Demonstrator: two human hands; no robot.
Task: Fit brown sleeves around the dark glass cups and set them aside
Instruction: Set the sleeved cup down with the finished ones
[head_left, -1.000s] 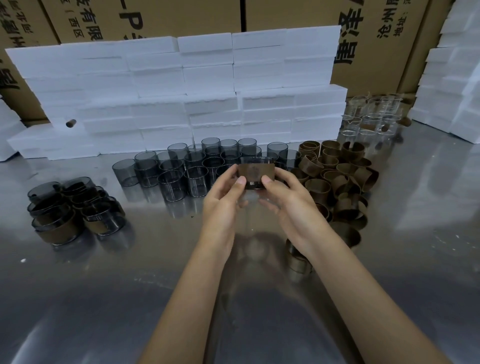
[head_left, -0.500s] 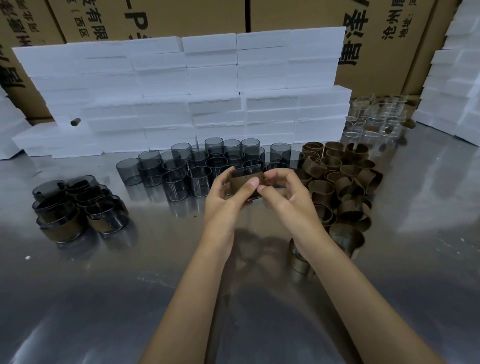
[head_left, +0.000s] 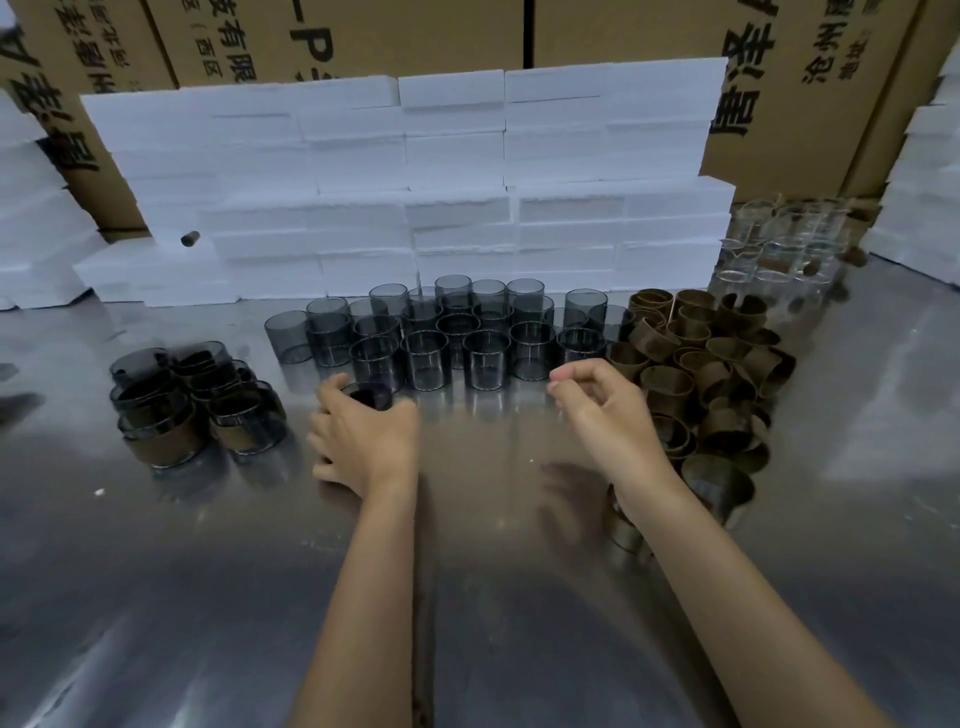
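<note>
My left hand (head_left: 358, 436) grips a dark glass cup (head_left: 370, 397) from above, low over the metal table (head_left: 467, 597) and left of centre; only the cup's rim shows, so its sleeve is hidden. My right hand (head_left: 597, 405) hovers with loosely curled fingers and holds nothing, just left of the heap of brown sleeves (head_left: 717, 364). Several bare dark glass cups (head_left: 467, 332) stand in rows behind both hands. At the left sits a cluster of sleeved cups (head_left: 192, 405).
White foam blocks (head_left: 415, 187) are stacked along the back, with more at both sides, and cardboard boxes (head_left: 810, 78) rise behind them. Clear glass cups (head_left: 779, 244) stand at the back right. A loose sleeve (head_left: 623, 530) lies under my right forearm.
Both hands held one sleeved cup at the centre. My left hand has carried it down and leftward; my right hand has let go and drawn right toward the sleeves.
</note>
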